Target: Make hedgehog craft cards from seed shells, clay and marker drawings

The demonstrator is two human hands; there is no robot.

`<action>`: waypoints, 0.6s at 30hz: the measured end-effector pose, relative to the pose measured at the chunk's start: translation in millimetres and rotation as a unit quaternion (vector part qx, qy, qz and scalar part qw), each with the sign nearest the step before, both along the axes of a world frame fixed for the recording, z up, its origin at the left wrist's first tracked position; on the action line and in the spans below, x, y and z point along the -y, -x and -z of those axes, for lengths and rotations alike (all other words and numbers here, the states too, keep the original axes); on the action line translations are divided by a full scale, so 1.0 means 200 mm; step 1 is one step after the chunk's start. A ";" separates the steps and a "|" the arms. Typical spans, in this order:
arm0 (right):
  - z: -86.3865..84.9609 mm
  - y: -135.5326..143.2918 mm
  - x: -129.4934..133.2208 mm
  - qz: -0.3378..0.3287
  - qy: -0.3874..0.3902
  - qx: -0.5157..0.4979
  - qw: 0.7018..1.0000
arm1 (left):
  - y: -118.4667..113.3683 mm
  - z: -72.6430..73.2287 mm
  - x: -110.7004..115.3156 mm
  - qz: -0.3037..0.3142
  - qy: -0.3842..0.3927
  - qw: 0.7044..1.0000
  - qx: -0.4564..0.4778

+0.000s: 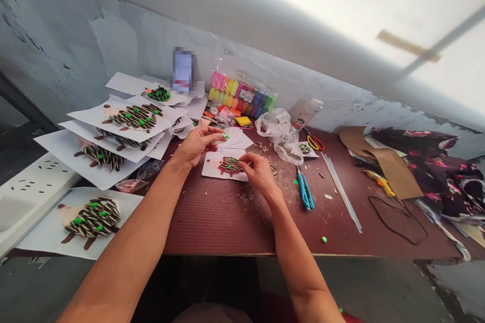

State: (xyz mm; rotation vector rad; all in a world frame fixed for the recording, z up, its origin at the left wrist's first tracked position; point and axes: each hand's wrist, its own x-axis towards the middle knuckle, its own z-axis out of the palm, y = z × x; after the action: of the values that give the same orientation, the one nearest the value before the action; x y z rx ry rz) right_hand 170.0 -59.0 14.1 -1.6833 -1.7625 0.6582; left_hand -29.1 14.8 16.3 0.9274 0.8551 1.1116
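Note:
My left hand [197, 146] pinches a small bit of bright green modelling clay [226, 136] above the desk. Below and to its right lies a white card [208, 169] bearing a hedgehog picture [229, 165] with striped sunflower seeds for spines, green dots and pinkish-red parts along its lower edge. My right hand [260, 172] has its fingertips together at the right end of the hedgehog; whatever they hold is hidden. Loose sunflower seeds [261, 148] are scattered just behind this hand.
Finished-looking hedgehog cards [132, 117] are stacked left, with another card [91, 217] in front beside a power strip [36, 186]. Behind are clay packs [242, 93] and a plastic bag [278, 131]. Rightward lie a utility knife [304, 189], scissors [315, 142], glue sticks [342, 192] and a glue gun [381, 184].

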 end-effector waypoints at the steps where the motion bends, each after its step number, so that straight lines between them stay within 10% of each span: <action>1: 0.00 0.00 0.00 0.002 -0.002 0.004 1.000 | 0.00 0.00 0.00 0.000 0.000 1.000 0.000; 18: 0.02 -0.02 0.00 0.004 -0.014 0.030 0.999 | 0.00 0.01 -0.01 0.004 -0.008 1.000 -0.017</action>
State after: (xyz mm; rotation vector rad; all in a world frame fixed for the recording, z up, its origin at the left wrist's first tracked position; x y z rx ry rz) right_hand 173.7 -58.0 10.5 -1.7069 -1.7975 0.5826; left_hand -29.9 16.0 13.6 0.9655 0.8712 1.1004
